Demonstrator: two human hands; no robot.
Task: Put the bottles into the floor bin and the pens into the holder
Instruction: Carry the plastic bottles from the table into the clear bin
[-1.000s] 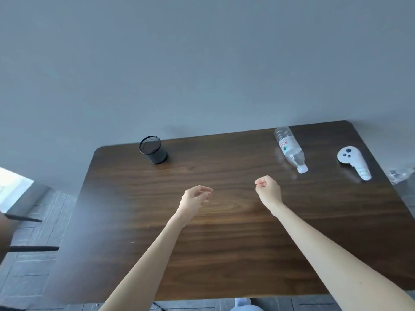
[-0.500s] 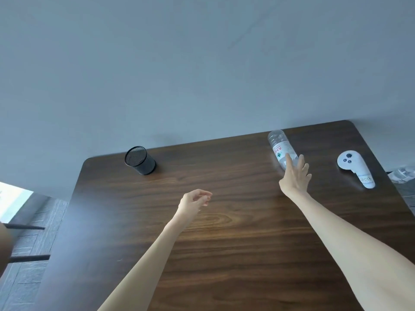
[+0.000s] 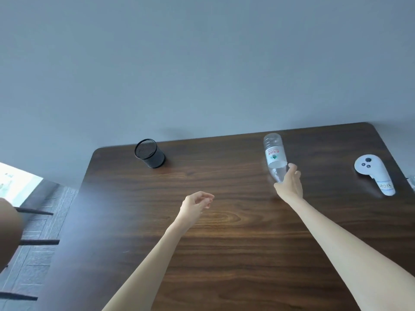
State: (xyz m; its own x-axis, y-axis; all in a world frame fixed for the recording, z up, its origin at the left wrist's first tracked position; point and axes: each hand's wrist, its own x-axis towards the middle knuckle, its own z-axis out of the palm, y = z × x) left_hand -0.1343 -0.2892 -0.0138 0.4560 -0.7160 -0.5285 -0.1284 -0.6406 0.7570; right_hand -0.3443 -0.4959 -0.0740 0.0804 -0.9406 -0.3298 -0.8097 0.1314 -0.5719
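- Reach complete: a second ago the right hand (image 3: 289, 184) was a loose fist over the middle of the table (image 3: 224, 254); now it has crossed to the far right part and its fingers are wrapped around the neck end of the clear bottle (image 3: 274, 157).
- Bottle position: earlier it lay with its cap towards the person; now its base points away and seems tipped up, though whether it has left the wood I cannot tell.
- Left hand (image 3: 195, 204) is much where it was, hovering above the table centre with fingers loosely curled and nothing in them.
- Mesh holder (image 3: 150, 153) stands near the far left edge, well apart from the bottle; no pens show on the table.
- White controller (image 3: 372, 173) lies to the right of the bottle, not touching it.
- Judgement: the grasp marks the start of the bottle step; the floor bin is out of sight, so the carry is still to come.
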